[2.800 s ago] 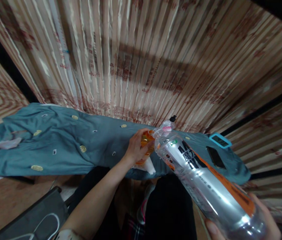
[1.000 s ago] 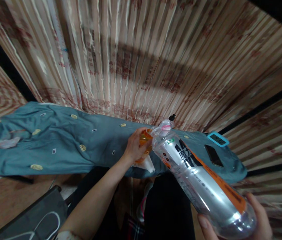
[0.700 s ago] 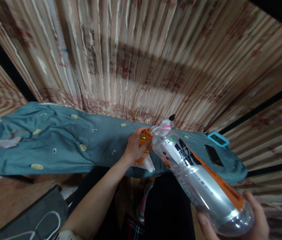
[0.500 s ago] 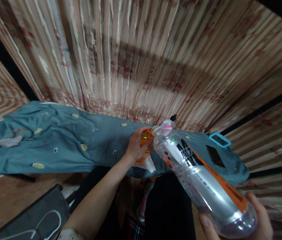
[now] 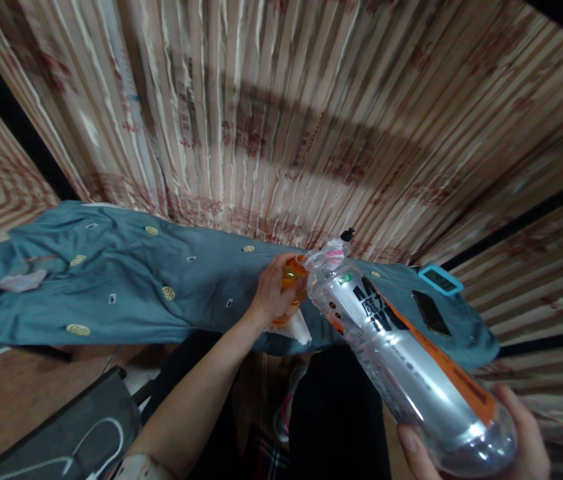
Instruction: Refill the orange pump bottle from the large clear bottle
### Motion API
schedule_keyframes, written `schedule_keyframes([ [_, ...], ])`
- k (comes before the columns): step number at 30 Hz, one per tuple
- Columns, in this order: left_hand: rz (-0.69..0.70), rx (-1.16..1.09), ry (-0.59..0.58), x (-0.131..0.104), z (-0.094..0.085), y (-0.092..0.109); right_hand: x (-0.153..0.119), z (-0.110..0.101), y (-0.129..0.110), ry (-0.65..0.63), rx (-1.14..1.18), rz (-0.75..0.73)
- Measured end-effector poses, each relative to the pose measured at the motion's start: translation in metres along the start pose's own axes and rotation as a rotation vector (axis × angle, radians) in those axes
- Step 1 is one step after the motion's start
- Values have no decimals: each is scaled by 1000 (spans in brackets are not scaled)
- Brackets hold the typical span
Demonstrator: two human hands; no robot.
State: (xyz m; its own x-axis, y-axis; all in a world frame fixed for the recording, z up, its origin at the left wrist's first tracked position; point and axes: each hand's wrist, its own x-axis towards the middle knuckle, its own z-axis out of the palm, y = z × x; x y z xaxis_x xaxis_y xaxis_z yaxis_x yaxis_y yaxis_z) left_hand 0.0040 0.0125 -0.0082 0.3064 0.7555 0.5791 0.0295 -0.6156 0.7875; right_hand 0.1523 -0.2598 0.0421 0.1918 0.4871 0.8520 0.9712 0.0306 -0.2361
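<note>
My left hand [image 5: 272,292] is wrapped around a small orange container [image 5: 292,276] that stands on the teal cloth [image 5: 126,293] covering a table. My right hand [image 5: 516,441] grips the base of a large clear plastic bottle [image 5: 401,363] with a silver, black and orange label. The bottle is tipped forward and down, its neck right at the top of the orange container. A white tissue [image 5: 298,329] lies under my left hand.
A dark phone [image 5: 431,313] and a small device with a turquoise frame [image 5: 440,280] lie on the cloth at the right. Striped curtains [image 5: 271,120] hang behind the table. A grey bag [image 5: 71,433] sits on the floor at the lower left. A pale scrap [image 5: 21,280] rests far left.
Both hands hold the same pose throughout. The bottle stays tipped against the orange container, its base wavering slightly; only the view shifts a little.
</note>
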Motion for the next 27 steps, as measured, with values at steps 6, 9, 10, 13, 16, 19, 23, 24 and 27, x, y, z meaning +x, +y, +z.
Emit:
schedule_keyframes([
  [6, -13, -10, -4, 0, 0, 0, 2, 2, -3, 11, 21, 45],
  [9, -16, -18, 1, 0, 0, -1, 3, 4, -7, 33, 18, 73],
  [10, -17, -22, 2, 1, 0, -1, 3, 4, -8, 39, 14, 78],
  [13, -15, -29, 0, 0, 0, -2, 2, 5, -12, 48, -5, 91],
  [16, -12, -21, 1, 0, 0, -2, 1, 3, -11, 40, -14, 83],
  [19, -11, -13, 2, 0, 0, -2, 0, 1, -5, 15, -16, 57],
  [23, -17, -5, 2, 1, 0, -2, 0, 1, 2, -15, -16, 10],
  [24, -20, -5, -1, 1, 0, -2, 1, 1, 2, -13, -12, 3],
  [27, -25, -7, -3, 1, 0, -1, 0, 1, 3, 4, 10, 16],
])
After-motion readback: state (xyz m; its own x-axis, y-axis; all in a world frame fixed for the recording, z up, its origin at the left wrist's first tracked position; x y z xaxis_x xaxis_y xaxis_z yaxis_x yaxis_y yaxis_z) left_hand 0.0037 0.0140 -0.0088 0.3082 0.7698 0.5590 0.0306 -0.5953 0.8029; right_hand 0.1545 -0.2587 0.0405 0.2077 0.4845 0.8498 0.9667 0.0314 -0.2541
